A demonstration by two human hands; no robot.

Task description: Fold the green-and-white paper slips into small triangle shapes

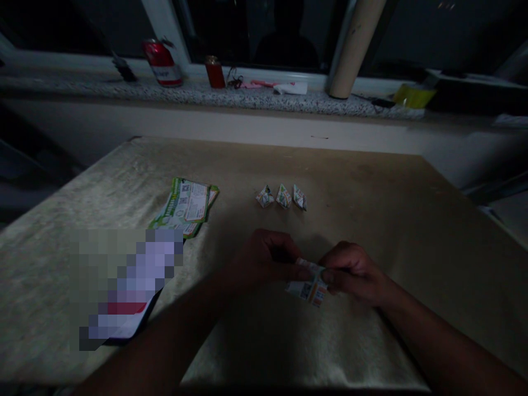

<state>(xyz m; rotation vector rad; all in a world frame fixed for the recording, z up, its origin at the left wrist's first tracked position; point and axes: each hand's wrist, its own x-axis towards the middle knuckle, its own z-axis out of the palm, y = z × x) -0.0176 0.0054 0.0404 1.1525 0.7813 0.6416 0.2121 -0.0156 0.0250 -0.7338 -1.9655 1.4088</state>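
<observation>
A small printed paper packet [306,290], white with orange and green print and a black-and-white code, is pinched between both hands above the table. My left hand [274,256] grips its upper left side, thumb on top. At the upper right edge, my right hand [350,272] presses it between thumb and curled fingers. Beyond the hands, a row of three small folded pieces of the same kind of printed material lies on the table: a left one [265,196], a middle one [283,196] and a right one [300,197]. The fingers under the packet are hidden.
Several green-and-white printed packets [190,201] lie overlapping at the left. A lit phone [127,324], partly pixelated, is nearer my left forearm. On the stone windowsill [247,99] stand a red can [162,63], a red jar [215,71] and a cardboard tube [355,49].
</observation>
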